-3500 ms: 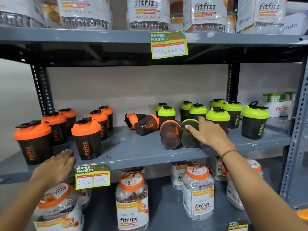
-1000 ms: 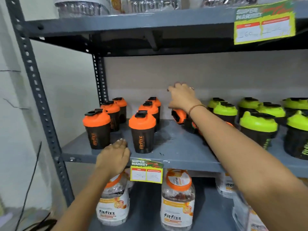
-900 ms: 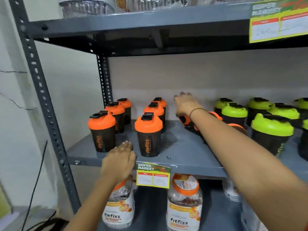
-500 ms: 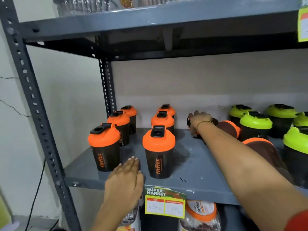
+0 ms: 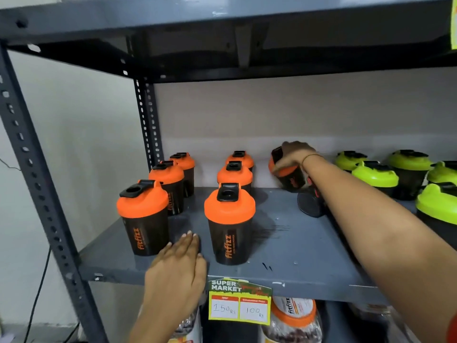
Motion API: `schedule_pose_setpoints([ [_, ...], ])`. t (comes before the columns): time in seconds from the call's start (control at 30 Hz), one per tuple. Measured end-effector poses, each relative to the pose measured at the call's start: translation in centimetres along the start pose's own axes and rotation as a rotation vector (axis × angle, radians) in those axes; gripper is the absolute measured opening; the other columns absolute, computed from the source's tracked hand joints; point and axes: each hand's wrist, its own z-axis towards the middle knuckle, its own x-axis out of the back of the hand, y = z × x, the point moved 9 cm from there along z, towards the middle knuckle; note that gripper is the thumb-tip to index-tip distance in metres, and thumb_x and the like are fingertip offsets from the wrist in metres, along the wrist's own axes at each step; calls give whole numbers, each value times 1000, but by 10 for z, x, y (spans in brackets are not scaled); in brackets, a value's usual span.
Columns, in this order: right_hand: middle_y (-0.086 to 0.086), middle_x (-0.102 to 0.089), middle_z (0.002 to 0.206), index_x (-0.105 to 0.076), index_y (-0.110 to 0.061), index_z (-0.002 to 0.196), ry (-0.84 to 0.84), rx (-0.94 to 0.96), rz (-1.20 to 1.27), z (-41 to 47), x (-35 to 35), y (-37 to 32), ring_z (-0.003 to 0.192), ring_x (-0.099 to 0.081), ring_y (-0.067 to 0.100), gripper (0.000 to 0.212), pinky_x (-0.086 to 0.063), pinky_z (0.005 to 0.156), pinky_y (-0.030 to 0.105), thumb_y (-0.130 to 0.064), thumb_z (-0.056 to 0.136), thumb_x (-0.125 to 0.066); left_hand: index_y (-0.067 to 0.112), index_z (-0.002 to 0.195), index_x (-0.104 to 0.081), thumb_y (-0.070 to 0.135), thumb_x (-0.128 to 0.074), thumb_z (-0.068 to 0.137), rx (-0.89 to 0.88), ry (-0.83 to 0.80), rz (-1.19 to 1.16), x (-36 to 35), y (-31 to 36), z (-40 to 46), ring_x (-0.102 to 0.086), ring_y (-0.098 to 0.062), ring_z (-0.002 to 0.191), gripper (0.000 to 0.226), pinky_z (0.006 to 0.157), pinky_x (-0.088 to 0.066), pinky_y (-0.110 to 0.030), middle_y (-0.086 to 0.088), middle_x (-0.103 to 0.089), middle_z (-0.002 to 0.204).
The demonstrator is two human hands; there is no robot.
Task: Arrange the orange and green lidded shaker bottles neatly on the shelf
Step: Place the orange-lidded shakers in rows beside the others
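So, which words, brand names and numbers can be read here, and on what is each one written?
"fitfizz": front left orange shaker, side print.
"fitfizz": front middle orange shaker; small line beside it too small to read.
"SUPER MARKET", "150 Rs", "100 Rs": price tag on the shelf edge; its small headings are blurred.
"fitfizz": jar lid below.
Print on the tilted shaker: blurred.

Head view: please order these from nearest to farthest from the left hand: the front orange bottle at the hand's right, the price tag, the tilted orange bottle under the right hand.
1. Front orange bottle, just right of the left hand; price tag, lower right: too close to call.
2. Tilted orange bottle, far back right.
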Motion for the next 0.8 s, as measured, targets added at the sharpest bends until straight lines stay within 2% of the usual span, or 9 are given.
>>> schedule_pose_setpoints([
  [0.1, 6, -61, 92, -59, -14, 110, -19, -31, 174, 4, 10, 9, 79, -59, 22, 72, -46, 61, 29, -62, 57, -71, 23, 141, -43, 46, -4, 81, 3, 0, 2, 1, 2, -1, -42, -6, 133, 74, 114, -24, -25, 6, -44, 147],
  [0.13, 7, -62, 93, -60, -14, 107, -29, -36, 226, 7, 9, 11, 81, -60, 22, 72, -51, 64, 30, -63, 57, -72, 24, 141, -42, 46, -3, 80, 5, 3, 0, 1, 2, -1, -41, -5, 134, 75, 114, -24, -25, 6, -43, 148],
  [0.2, 9, -63, 102, -62, -13, 106, -69, -46, 344, 13, 0, 16, 92, -63, 26, 73, -60, 80, 38, -62, 54, -76, 25, 139, -45, 46, -4, 80, 17, 21, -11, 5, 3, -2, -43, -6, 133, 75, 114, -25, -25, 7, -45, 146],
  [0.3, 11, -62, 109, -61, -11, 111, -131, -65, 452, 21, -16, 23, 98, -64, 29, 72, -59, 87, 43, -59, 59, -79, 23, 134, -52, 45, -11, 81, 24, 24, -19, 8, 5, -2, -47, -6, 129, 71, 112, -29, -25, 5, -51, 141],
  [0.47, 14, -60, 116, -57, -11, 114, -190, -106, 520, 32, -34, 33, 101, -63, 30, 70, -58, 91, 43, -57, 65, -78, 22, 132, -55, 38, -33, 85, 46, -2, -42, 5, 2, -1, -49, -5, 128, 55, 111, -29, -26, 4, -54, 138],
  [0.6, 15, -59, 120, -56, -12, 119, -215, -103, 510, 34, -34, 34, 103, -62, 30, 69, -56, 90, 39, -58, 71, -74, 24, 135, -51, 40, -27, 85, 42, 5, -43, 4, 1, 0, -45, -4, 130, 58, 113, -24, -24, 6, -50, 142],
  [0.7, 16, -56, 127, -53, -12, 123, -218, -112, 485, 31, -36, 33, 109, -59, 32, 68, -53, 96, 42, -57, 75, -70, 22, 131, -56, 41, -22, 84, 39, 23, -21, 5, 1, 0, -50, -6, 126, 62, 111, -30, -26, 4, -55, 137],
  [0.8, 15, -49, 136, -49, -11, 131, -199, -113, 476, 22, -27, 35, 114, -54, 33, 79, -49, 97, 39, -63, 76, -70, 18, 123, -64, 41, -22, 81, 36, 30, -16, 8, 2, 0, -59, -9, 118, 63, 106, -39, -30, 0, -63, 128],
])
